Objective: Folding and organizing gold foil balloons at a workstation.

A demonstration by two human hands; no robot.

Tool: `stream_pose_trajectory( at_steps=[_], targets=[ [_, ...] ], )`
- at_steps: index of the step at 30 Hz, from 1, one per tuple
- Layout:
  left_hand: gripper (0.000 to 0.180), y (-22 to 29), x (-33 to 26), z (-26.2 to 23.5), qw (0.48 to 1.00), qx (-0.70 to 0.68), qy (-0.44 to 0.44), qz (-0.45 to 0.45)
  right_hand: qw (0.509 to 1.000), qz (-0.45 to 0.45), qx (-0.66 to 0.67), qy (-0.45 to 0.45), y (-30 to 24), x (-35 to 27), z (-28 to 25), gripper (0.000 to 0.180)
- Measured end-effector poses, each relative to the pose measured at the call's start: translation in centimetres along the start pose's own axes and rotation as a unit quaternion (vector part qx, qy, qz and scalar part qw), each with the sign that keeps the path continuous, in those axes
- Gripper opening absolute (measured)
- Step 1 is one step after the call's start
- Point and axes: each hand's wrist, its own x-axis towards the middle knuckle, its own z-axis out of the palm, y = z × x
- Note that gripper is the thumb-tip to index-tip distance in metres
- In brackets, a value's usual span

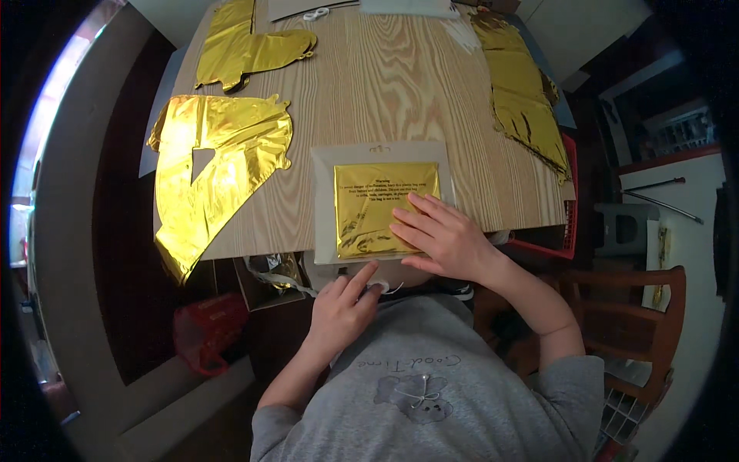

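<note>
Far left, a red bag (pixel 209 334) sits low beyond the tabletop (pixel 369 100), while a creased gold foil sheet with a cut-out (pixel 235 181) lies on top, its pointed tail hanging over the near edge. Above that, a second gold foil piece (pixel 258 54) stretches toward the far side. Into the middle now: the left hand (pixel 341 309) is just below the near edge, index finger out, the others curled — a white loop (pixel 380 286) shows by the thumb, though whether the fingers grip it, I cannot tell. And here's the flat packet (pixel 350 204), gold foil behind clear film, lying at the near edge of the tabletop. The right hand (pixel 450 242) is laid across it, fingers spread wide and flat! Further right, a gold foil stack (pixel 527 92), then a red basket (pixel 570 208) and a wooden chair (pixel 675 308).
</note>
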Motion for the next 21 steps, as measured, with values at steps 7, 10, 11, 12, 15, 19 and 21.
stream_pose_trajectory(
  at_steps=[7, 10, 11, 12, 15, 19, 21],
  targets=[
    [0.019, 0.1, 0.3, 0.5, 1.000, 0.023, 0.013, -0.004, 1.000, -0.006, -0.014, 0.009, 0.2, 0.0, 0.3, 0.048],
    [0.016, 0.5, 0.5, 0.5, 0.999, -0.020, 0.030, -0.022, 1.000, -0.009, -0.028, 0.007, 0.1, 0.0, 0.2, 0.047],
    [0.016, 0.5, 0.7, 0.5, 0.999, -0.028, 0.026, -0.027, 0.999, -0.010, -0.040, 0.005, 0.0, 0.1, 0.1, 0.047],
    [0.016, 0.6, 0.8, 0.3, 0.999, -0.036, 0.021, -0.031, 0.999, -0.011, -0.052, 0.003, -0.2, 0.2, -0.1, 0.047],
    [0.020, 0.8, 1.4, -0.1, 0.998, -0.057, 0.003, -0.025, 0.999, -0.016, -0.039, -0.007, -0.3, 0.4, 0.1, 0.051],
    [0.024, 1.1, 1.7, -0.1, 0.996, -0.083, -0.001, -0.019, 1.000, -0.020, -0.021, 0.004, -0.2, 0.6, -0.2, 0.049],
    [0.023, 1.2, 1.7, -0.1, 0.996, -0.085, 0.006, -0.018, 0.999, -0.021, -0.029, 0.001, -0.1, 0.5, 0.0, 0.048]
  ],
)
